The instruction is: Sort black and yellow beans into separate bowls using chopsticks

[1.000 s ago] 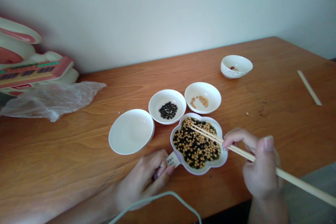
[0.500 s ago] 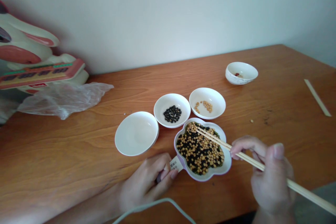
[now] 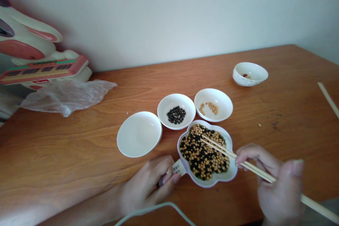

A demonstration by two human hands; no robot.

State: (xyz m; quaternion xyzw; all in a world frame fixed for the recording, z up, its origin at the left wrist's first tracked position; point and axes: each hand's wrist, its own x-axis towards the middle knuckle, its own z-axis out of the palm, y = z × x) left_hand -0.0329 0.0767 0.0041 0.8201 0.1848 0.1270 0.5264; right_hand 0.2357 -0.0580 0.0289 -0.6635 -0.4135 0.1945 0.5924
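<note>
My left hand [image 3: 150, 183] is closed around the handle of a flower-shaped dish [image 3: 233, 173], white with a lilac rim. A label with printed characters shows on the handle. Black and tan beans [image 3: 203, 155] fill the dish, with some green beneath them at the edges. My right hand [image 3: 275, 180] grips a pair of wooden chopsticks [image 3: 254, 169], whose slightly parted tips are over the beans near the dish's middle; no bean can be made out between them. Behind the dish, one white bowl [image 3: 188, 107] holds black beans and another white bowl [image 3: 224, 109] holds tan beans.
A white bowl [image 3: 137, 134] with nothing visible inside stands left. Farther back right is a patterned bowl [image 3: 249, 74] with small bits inside. A clear plastic bag [image 3: 69, 95] lies before a toy figure [image 3: 47, 56]. A cable [image 3: 159, 205] loops in front.
The chopstick tips have shifted slightly down across the beans and spread a little apart. My left hand keeps its hold on the handle. The view has turned slightly.
</note>
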